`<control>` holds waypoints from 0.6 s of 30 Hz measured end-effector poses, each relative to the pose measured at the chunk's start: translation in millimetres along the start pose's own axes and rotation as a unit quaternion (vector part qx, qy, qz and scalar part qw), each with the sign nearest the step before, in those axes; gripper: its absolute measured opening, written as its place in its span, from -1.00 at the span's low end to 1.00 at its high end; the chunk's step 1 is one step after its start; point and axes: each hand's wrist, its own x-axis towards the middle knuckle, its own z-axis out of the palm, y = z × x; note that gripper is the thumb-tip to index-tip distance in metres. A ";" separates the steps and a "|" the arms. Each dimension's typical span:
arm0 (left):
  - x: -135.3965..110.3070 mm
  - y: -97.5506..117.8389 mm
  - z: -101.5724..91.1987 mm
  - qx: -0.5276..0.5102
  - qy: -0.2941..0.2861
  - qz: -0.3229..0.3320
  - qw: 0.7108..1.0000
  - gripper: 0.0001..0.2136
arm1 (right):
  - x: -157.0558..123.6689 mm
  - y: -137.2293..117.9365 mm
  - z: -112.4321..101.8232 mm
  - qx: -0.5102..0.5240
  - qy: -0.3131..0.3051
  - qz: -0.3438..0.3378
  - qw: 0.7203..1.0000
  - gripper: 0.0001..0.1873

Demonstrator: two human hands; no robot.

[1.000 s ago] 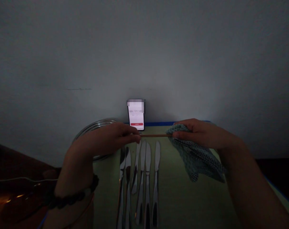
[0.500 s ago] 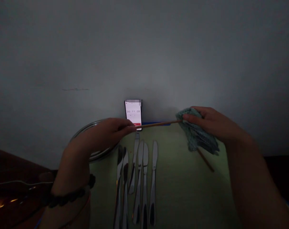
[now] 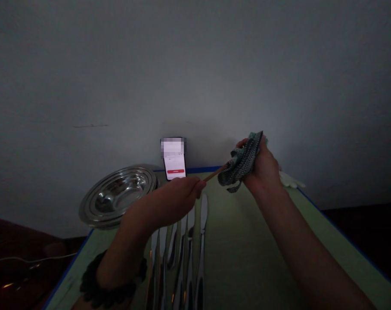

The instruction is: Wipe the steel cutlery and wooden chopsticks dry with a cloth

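My left hand (image 3: 185, 193) is closed, pinching the near end of a thin brown wooden chopstick (image 3: 215, 172). The chopstick slants up to the right and disappears into a folded, dark-and-green textured cloth (image 3: 243, 161). Wrapped around the cloth from behind is my right hand (image 3: 268, 168), its fingers partly hidden. Below my left hand, several metal table knives (image 3: 202, 234) lie side by side on the pale green tabletop (image 3: 240, 254), handles toward me. My left forearm covers part of the knives' left side.
A stack of shiny metal dishes (image 3: 118, 196) stands at the back left. A phone (image 3: 175, 165) with a lit screen leans against the grey wall (image 3: 195, 77). A white object (image 3: 290, 179) sits at the back right edge. A pale cable (image 3: 34, 259) runs on the left.
My right hand has turned and drawn left with the cloth, closer to my left hand. My left hand has shifted right and lower. The second stick at right no longer shows. The view has shifted.
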 end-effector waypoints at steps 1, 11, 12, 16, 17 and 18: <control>-0.5 -0.6 -0.7 0.010 0.000 -0.003 1.000 -0.59 | -6.1 3.0 7.6 0.026 0.006 0.031 0.999 -0.52; -5.8 -9.4 -17.6 0.022 0.019 -0.007 1.000 -0.62 | -39.5 8.4 48.1 0.181 0.012 0.212 0.960 -0.74; -7.4 -11.0 -19.4 0.017 0.022 -0.007 1.000 -0.61 | -36.3 7.4 45.1 0.177 0.015 0.198 0.964 -0.74; -17.2 -24.2 -28.8 0.021 0.015 -0.025 0.999 -0.59 | -20.2 5.1 30.7 0.150 0.033 0.147 0.977 -0.69; -19.6 -27.8 -30.9 0.024 0.017 -0.028 0.999 -0.58 | -16.3 4.9 27.0 0.152 0.033 0.136 0.978 -0.68; -21.5 -30.7 -32.5 0.026 0.018 -0.030 0.999 -0.58 | -12.9 4.7 23.5 0.158 0.036 0.125 0.979 -0.67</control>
